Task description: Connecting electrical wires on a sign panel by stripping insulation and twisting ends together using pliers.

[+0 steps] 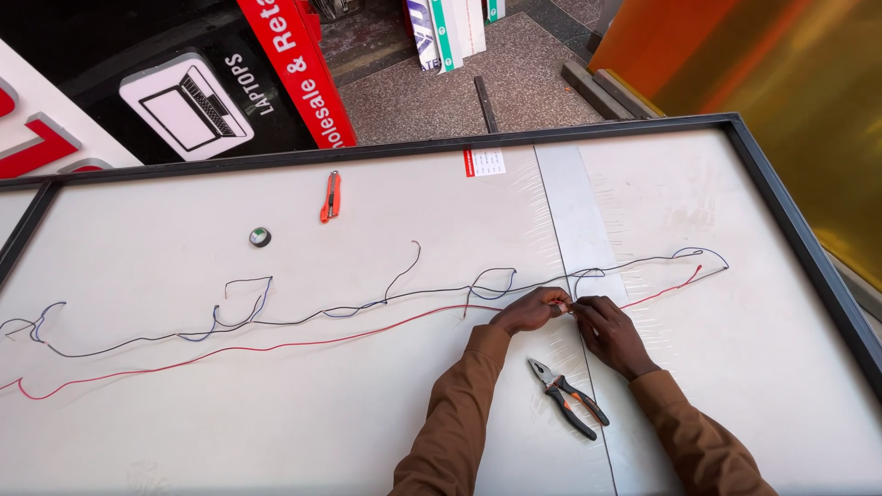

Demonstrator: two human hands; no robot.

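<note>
Both hands, the left hand and right hand, meet fingertip to fingertip pinching the red wire mid-counter just above the pliers; the join probably wants short, firm grips close together, with the dark wire kept aside.

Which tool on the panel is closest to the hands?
The pliers, lying between the forearms just below both hands. The orange cutter and tape roll sit far off, up and left.
</note>
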